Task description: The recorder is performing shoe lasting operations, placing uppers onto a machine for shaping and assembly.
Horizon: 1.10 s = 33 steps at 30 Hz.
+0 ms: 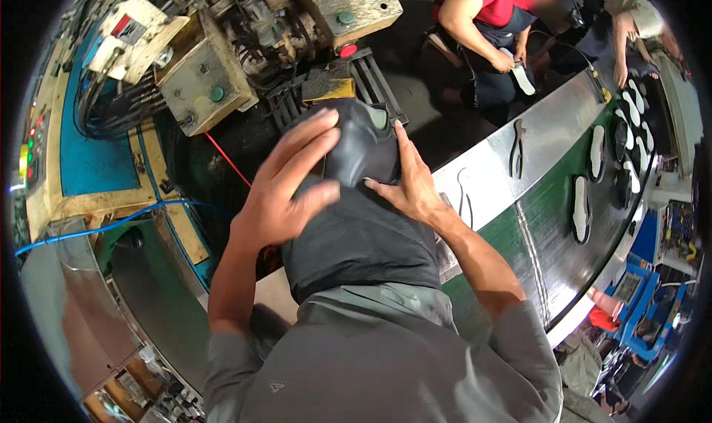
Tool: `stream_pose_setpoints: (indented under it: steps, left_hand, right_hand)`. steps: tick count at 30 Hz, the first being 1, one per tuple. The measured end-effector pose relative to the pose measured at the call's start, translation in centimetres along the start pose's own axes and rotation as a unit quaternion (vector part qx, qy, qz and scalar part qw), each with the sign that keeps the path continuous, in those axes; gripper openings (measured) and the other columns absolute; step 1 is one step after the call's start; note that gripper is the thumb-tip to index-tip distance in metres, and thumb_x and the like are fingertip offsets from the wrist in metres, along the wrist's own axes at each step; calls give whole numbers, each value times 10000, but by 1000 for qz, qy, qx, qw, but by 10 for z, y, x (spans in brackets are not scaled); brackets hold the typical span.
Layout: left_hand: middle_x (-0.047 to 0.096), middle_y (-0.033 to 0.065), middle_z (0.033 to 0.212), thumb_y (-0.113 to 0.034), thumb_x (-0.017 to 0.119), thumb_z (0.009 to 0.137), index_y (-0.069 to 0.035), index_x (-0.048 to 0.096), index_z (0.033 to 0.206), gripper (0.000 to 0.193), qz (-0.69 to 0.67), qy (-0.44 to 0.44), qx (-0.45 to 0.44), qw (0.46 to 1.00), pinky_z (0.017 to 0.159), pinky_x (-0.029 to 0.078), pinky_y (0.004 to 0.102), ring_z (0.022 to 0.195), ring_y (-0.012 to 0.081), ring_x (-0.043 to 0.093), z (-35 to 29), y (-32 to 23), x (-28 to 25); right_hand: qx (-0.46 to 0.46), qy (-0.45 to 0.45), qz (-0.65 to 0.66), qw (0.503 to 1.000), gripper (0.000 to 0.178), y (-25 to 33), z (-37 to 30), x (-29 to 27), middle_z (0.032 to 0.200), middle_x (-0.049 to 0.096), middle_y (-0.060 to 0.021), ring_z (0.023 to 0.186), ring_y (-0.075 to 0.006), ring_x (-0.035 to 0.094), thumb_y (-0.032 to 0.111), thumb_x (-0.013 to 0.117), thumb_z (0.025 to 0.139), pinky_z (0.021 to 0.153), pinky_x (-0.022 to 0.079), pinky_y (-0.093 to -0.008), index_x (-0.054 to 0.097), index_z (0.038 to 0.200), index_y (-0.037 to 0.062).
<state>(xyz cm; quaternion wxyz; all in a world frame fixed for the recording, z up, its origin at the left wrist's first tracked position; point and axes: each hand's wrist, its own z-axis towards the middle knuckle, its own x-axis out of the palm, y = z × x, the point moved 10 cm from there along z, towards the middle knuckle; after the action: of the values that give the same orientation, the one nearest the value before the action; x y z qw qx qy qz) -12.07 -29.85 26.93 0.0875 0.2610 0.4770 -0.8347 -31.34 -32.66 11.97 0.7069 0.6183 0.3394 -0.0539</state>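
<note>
I hold a dark grey shoe upper (pixel 363 145) in front of my chest with both hands. My left hand (pixel 285 186) wraps its left side, fingers spread over the top. My right hand (pixel 411 182) presses flat against its right side. The shoe sits just below a worn press machine (pixel 326 82) with black ribbed plates. My dark apron (pixel 363 245) hides whatever lies under the shoe.
A green conveyor belt (pixel 564 163) with a steel rim curves off to the right, carrying several white insoles and dark shoes (pixel 582 208). Pliers (pixel 517 147) lie on the steel rim. Other people (pixel 482 22) work at the far end. Control boxes (pixel 204 82) stand at left.
</note>
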Motion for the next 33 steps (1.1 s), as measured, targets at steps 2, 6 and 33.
stream_pose_setpoints:
  steps: [2,6,33]
  left_hand:
    - [540,186,1625,-98,900,735,16,422,1634,1025,-216,-59,-118,967,1305,312,455,1560,344,463,-29,14,-8]
    - [572,185,1594,-69,873,749,4,455,1614,963,-117,-70,-171,976,1282,356,431,1522,319,518,-46,34,0]
    - [721,44,1205,-173,758,973,-107,620,1440,492,-405,-180,-536,718,945,570,424,1123,216,697,-39,236,76]
  right_hand:
    - [-56,-14,-4,998,1210,-2,6,24,1570,457,-330,1417,-511,521,184,949,802,1181,478,-514,178,1714,-13]
    - [-194,-24,-40,980,1260,17,-9,55,1563,440,-315,1403,-517,494,45,965,689,1185,457,-534,210,1693,-44]
    - [-86,174,-295,936,930,53,-7,20,1761,161,-266,1353,-501,496,361,908,829,1068,572,-564,474,1651,377]
